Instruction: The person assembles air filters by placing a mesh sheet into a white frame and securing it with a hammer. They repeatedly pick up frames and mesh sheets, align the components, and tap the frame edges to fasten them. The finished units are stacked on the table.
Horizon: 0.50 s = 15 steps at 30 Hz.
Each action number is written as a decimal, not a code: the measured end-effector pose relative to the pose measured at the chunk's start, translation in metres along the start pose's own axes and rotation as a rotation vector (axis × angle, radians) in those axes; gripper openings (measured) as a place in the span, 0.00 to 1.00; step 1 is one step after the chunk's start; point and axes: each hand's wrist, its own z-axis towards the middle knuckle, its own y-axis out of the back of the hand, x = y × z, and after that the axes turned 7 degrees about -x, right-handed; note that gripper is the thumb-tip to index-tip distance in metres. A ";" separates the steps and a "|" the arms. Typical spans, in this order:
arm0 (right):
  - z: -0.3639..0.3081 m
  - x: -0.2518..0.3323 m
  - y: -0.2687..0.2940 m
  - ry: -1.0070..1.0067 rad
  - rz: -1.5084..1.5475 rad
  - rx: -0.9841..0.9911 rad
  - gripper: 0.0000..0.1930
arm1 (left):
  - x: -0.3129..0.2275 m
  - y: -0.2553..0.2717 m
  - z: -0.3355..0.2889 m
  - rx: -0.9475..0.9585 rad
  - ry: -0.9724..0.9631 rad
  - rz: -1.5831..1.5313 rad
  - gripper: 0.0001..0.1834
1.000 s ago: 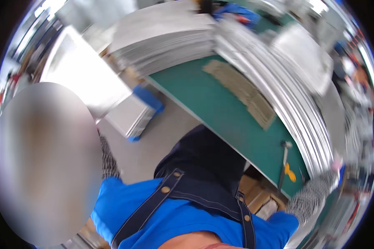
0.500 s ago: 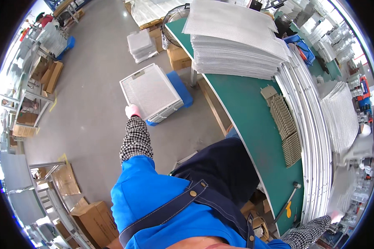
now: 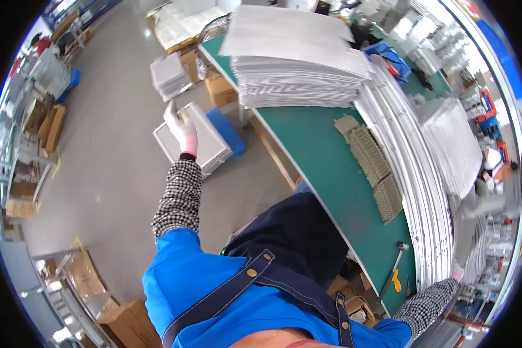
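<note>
My left hand (image 3: 181, 129), in a white and pink glove, reaches out over a stack of white-framed mesh panels (image 3: 210, 138). Its fingers are stretched out, thumb apart, with nothing visibly held. The hand covers part of the top panel, and I cannot tell whether it touches it. The stack sits low, with a blue support (image 3: 226, 132) showing along its right side. My right hand (image 3: 457, 271) is far out to the right, past the long metal profiles (image 3: 414, 174) and close to some upright pale sheets (image 3: 472, 246). Its fingers are too small and blurred to read.
The green table (image 3: 330, 162) carries a tall pile of mesh sheets (image 3: 298, 81), rows of beige parts (image 3: 370, 159), a hammer (image 3: 398, 258) and a yellow-handled tool (image 3: 396, 281). Another sheet stack (image 3: 169, 78) lies on the floor ahead. Cardboard boxes (image 3: 130, 325) stand at lower left.
My left hand has left the near edge of the top panel and moved forward over it, fingers extending. The whole view has shifted slightly. My right arm stays stretched out to the right.
</note>
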 end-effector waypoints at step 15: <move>0.004 -0.042 0.074 -0.322 0.434 -0.170 0.18 | -0.437 -0.256 -0.012 1.450 -0.888 0.109 0.45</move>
